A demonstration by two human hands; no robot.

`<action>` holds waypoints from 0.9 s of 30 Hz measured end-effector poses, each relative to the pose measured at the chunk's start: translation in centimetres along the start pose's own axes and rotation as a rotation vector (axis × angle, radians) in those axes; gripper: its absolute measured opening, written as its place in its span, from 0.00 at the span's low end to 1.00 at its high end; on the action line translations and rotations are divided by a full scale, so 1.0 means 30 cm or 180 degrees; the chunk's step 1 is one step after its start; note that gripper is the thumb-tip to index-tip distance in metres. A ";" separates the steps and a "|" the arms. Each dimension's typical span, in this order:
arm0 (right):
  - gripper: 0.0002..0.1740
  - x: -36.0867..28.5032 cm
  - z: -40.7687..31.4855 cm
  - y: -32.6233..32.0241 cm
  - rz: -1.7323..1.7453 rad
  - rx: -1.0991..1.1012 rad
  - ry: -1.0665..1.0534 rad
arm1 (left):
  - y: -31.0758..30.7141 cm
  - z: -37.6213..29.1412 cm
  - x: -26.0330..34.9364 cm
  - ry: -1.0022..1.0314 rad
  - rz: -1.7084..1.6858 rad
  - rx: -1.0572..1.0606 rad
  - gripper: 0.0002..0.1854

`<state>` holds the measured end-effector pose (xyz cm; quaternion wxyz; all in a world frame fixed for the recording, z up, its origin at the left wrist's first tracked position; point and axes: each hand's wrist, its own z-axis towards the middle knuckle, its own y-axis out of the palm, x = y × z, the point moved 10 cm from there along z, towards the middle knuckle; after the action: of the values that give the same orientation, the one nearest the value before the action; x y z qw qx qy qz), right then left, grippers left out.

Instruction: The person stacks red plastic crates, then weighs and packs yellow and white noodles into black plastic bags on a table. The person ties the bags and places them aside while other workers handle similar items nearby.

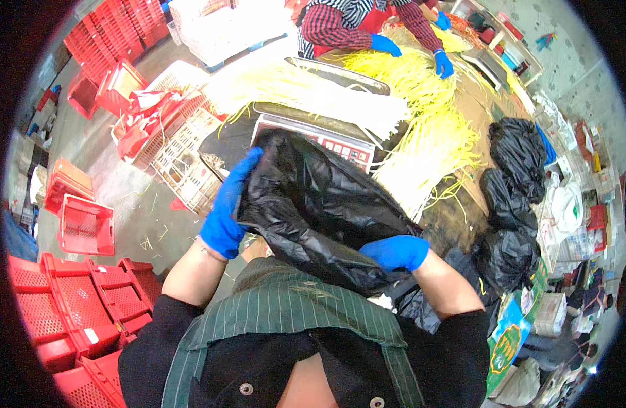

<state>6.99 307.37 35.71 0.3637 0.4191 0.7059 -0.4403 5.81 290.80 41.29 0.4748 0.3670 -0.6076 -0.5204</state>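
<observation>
A black plastic bag [328,204] spreads between my two hands in front of my apron, its mouth gaping. My left hand [226,214], in a blue glove, holds the bag's left side with fingers stretched along it; the thumb is hidden. On the near right rim, my right hand [397,253], gloved in blue too, grips the plastic, its fingertips partly covered by it. Just beyond the bag, a panel with red and white keys [343,149] shows, partly hidden. Long pale-yellow vegetable stalks [425,158] lie in bundles behind and to the right.
Across the table, a co-worker's gloved hands [443,64] touch the yellow stalks. Filled black bags [514,158] line the right side. At left are a cream plastic crate [190,168] and red crates [87,224], with more red crates [78,301] stacked near my left elbow.
</observation>
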 end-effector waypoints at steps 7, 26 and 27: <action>0.37 -0.117 -0.098 -0.570 -0.2265 0.2923 0.0047 | -0.443 0.034 -0.137 -0.0110 -0.0058 0.1225 0.24; 0.34 0.189 0.470 -1.075 -0.2840 0.2797 0.1611 | -0.528 0.136 0.166 0.0607 -0.0307 0.0945 0.20; 0.30 0.183 0.477 -1.072 -0.2756 0.2858 0.1428 | -0.556 0.151 0.173 0.0582 -0.0231 0.1124 0.20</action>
<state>-22.38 287.20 36.07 -0.2119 0.2898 0.6171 -0.7002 -0.81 284.06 25.90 0.4372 0.5119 -0.6301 -0.3870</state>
